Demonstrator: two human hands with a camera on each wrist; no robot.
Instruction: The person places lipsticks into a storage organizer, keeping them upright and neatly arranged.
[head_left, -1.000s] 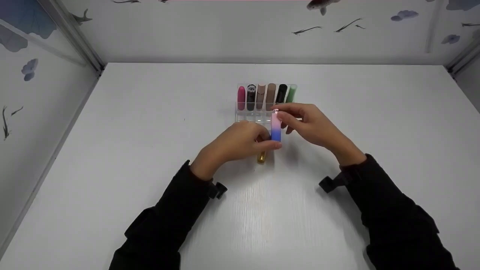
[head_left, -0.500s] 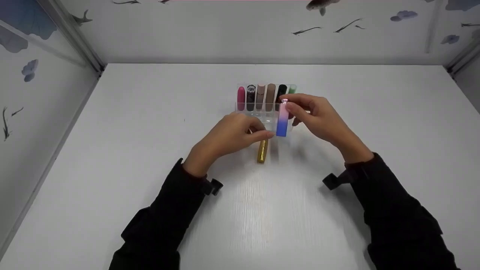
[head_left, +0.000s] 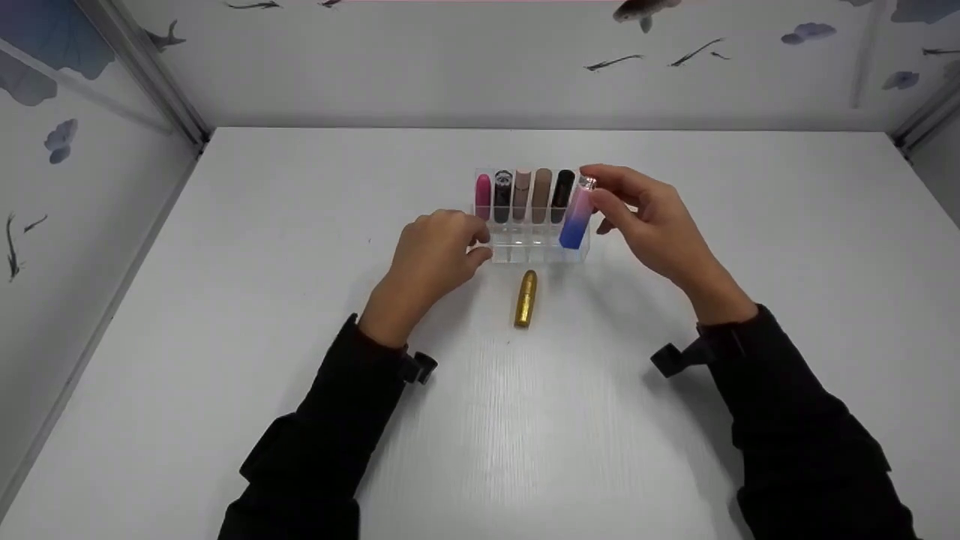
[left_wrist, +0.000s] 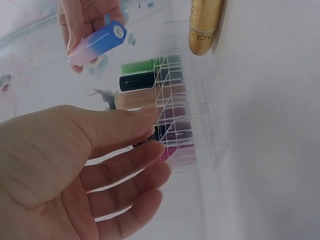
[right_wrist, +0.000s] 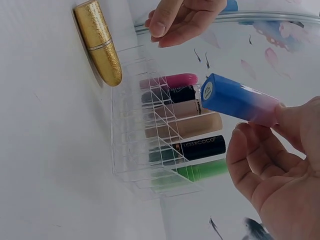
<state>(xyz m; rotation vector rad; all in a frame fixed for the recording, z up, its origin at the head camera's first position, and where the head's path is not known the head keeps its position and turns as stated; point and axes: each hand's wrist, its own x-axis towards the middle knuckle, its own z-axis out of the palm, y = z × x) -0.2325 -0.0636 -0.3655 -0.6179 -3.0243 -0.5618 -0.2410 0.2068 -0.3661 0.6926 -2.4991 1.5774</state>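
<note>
My right hand [head_left: 649, 214] pinches a lipstick [head_left: 577, 217] by its pink end, between thumb and fingers. The blue end, with a round label, tilts down over the right side of a clear lipstick holder [right_wrist: 120, 145]. My left hand [head_left: 439, 251] is by the holder's left end, fingers loosely bent and holding nothing. In the holder's back row stand a pink lipstick [head_left: 483, 196], dark, beige and brown tubes, a black tube [right_wrist: 202, 147] and a green tube [right_wrist: 205, 171]. A gold lipstick [head_left: 526, 298] lies on the table in front of the holder.
The white table [head_left: 315, 195] runs back to a pale wall [head_left: 420, 67] printed with fish and plant shapes. A metal frame post [head_left: 161, 67] stands at the back left corner. Both sleeves are black.
The right hand has carried the pink-and-blue lipstick back and right, over the holder's right side. My left hand has moved away to the left, uncovering the gold lipstick.
</note>
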